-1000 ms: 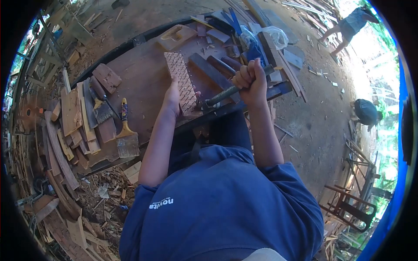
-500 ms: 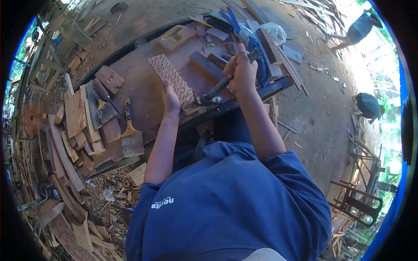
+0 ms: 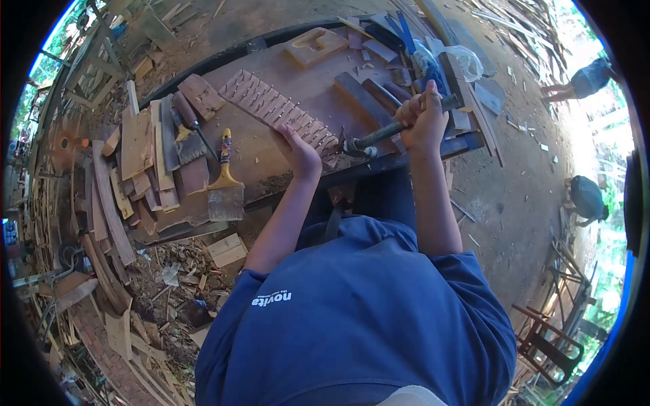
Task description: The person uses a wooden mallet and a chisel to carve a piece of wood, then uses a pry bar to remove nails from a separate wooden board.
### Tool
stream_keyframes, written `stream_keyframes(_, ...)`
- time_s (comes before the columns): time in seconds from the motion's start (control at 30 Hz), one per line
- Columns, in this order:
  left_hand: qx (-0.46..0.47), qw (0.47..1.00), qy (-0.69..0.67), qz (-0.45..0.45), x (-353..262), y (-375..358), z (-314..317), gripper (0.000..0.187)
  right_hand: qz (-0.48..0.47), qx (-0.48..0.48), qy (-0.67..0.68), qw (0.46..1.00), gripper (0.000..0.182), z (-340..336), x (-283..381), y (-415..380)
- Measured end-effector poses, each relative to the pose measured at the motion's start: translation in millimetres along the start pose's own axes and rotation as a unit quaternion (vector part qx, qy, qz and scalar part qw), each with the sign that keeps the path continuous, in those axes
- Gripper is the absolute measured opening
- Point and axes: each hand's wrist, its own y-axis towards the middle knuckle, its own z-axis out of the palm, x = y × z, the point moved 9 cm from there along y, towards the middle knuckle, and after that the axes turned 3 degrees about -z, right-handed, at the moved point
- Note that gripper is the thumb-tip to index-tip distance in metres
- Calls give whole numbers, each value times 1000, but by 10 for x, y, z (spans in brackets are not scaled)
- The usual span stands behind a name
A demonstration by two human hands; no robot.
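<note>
My left hand [image 3: 301,154] is closed on the near edge of a wooden board [image 3: 271,101] whose upper face bristles with rows of nails. The board slants over the workbench [image 3: 233,132], its left end farther from me. In my right hand [image 3: 425,120] is a hammer [image 3: 380,135], gripped around the handle with the thumb pointing up along the fist. The hammer's head is right beside the board's near right end; whether it touches a nail there cannot be made out.
Left on the bench lie wide paintbrushes [image 3: 225,193] and several wood strips [image 3: 137,145]. Farther back are a hollowed wooden block [image 3: 315,46], dark wood pieces [image 3: 369,105] and a clear plastic bag [image 3: 466,62]. Scraps litter the ground; another person [image 3: 590,78] is at far right.
The view has shifted, so the bench appears farther right. The board has turned to a shallower slant. The hammer's head stays close to its right end, and both hands keep their hold.
</note>
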Motion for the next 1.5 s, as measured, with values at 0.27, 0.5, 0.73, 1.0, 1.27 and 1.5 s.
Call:
stream_keyframes(0.27,129,985,-73,-88,451,293,25,53,-10,100,33,994,42,17,33,-129)
stream_keyframes(0.5,246,943,-64,-213,978,434,177,48,-6,138,32,990,46,4,55,-199)
stream_keyframes(0.73,298,894,-81,-323,813,91,343,64,14,223,40,974,47,115,32,-239)
stream_keyframes(1.0,305,885,-86,-342,645,-37,362,67,29,257,35,965,45,192,-21,-229)
stream_keyframes(1.27,264,869,-110,-402,566,-171,382,64,43,246,65,966,44,107,-40,-72)
stream_keyframes(1.5,211,777,-264,-531,363,-419,536,59,61,238,105,964,46,-92,49,-96)
